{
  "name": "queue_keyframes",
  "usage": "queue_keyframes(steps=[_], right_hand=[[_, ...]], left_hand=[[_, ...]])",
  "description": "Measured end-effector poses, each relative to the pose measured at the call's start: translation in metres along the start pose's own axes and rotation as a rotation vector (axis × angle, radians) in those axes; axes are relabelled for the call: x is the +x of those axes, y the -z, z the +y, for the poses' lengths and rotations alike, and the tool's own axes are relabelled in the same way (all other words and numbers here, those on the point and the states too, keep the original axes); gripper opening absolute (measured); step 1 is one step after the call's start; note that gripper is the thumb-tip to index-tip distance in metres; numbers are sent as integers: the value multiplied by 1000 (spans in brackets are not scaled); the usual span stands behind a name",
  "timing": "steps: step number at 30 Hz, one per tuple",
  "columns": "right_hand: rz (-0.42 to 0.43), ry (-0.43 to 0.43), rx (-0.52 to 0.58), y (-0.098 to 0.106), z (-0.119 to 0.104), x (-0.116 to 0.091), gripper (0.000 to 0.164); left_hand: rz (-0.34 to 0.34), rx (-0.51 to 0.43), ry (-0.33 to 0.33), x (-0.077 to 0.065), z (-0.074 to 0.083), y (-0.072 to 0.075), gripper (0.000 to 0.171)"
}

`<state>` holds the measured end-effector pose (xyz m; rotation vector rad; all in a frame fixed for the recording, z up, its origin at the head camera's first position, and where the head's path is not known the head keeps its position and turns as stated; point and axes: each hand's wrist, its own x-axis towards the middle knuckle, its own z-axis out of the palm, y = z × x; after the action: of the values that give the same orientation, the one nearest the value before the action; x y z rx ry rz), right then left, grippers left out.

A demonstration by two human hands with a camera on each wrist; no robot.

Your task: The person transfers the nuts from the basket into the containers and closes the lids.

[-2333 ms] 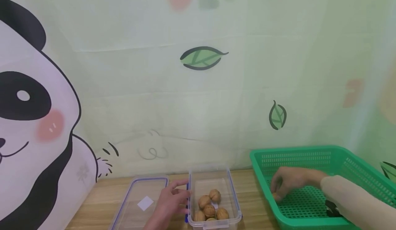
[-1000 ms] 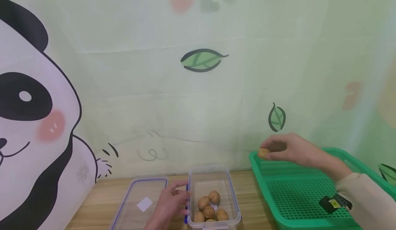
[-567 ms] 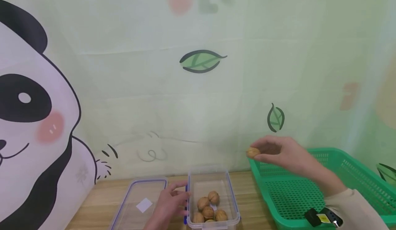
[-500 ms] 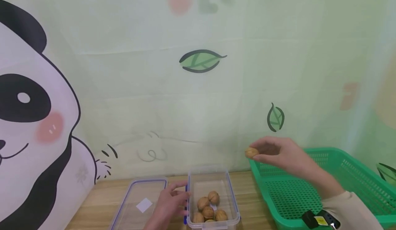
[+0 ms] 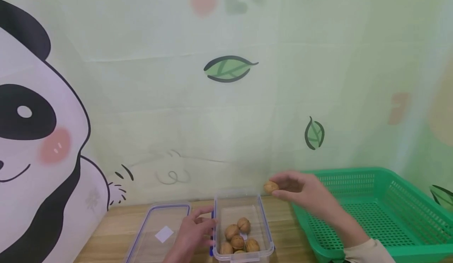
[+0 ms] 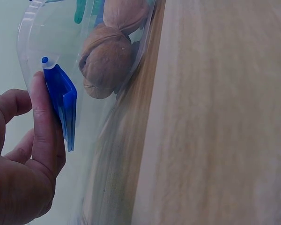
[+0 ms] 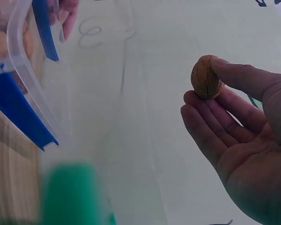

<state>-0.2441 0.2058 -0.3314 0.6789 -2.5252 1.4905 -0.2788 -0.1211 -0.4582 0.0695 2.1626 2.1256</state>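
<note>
My right hand [image 5: 309, 196] pinches a walnut [image 5: 271, 187] between thumb and fingertips, in the air to the right of a clear plastic box [image 5: 267, 227]. In the right wrist view the walnut [image 7: 207, 77] is plainly seen against the wall cloth. Several walnuts [image 5: 237, 242] lie inside the box, toward its near end. At the box's left side is my left hand [image 5: 192, 231], its fingers resting against the wall. The left wrist view shows those fingers [image 6: 43, 122] touching a blue latch [image 6: 62, 98] that hangs down, with nothing gripped.
A green slotted basket [image 5: 385, 249] stands at the right, partly behind my right forearm. Left of the box, a clear lid [image 5: 148, 251] with a blue seal and white label lies on the wooden table [image 5: 109, 231]. A cloth printed with a panda [image 5: 39, 145] hangs behind.
My right hand has lifted the walnut out of the green basket and carried it left, then lower, toward the box. The left hand has stayed at the box's side.
</note>
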Motion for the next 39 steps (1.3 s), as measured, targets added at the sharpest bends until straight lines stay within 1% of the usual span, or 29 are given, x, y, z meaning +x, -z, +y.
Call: queue_keyframes(steps=[5, 8, 11, 18, 21, 23, 30, 31, 37, 39], right_hand=[[-22, 27, 39, -15, 4, 0, 35], [-36, 42, 24, -23, 6, 0, 34], [-47, 37, 6, -30, 8, 0, 34], [-78, 43, 21, -44, 13, -2, 31], [-92, 46, 10, -50, 15, -2, 31], [-97, 60, -17, -53, 17, -2, 31], [-110, 71, -75, -64, 24, -1, 25], [-114, 83, -79, -65, 25, -1, 26], [-152, 103, -111, -76, 28, -1, 24], [-160, 108, -140, -81, 30, -2, 23]], left_hand=[[0, 3, 6, 0, 1, -1, 56], [0, 4, 10, -1, 2, -1, 57], [3, 5, 10, -2, 2, -1, 57], [3, 11, -2, -2, 3, -1, 57], [7, 14, 1, -2, 3, -1, 56], [8, 15, 3, -2, 3, -1, 56], [0, 6, 1, -1, 3, -1, 55], [0, 6, 0, -1, 3, -1, 55], [7, 14, 0, -1, 3, -1, 54], [7, 15, 0, -1, 3, -1, 55]])
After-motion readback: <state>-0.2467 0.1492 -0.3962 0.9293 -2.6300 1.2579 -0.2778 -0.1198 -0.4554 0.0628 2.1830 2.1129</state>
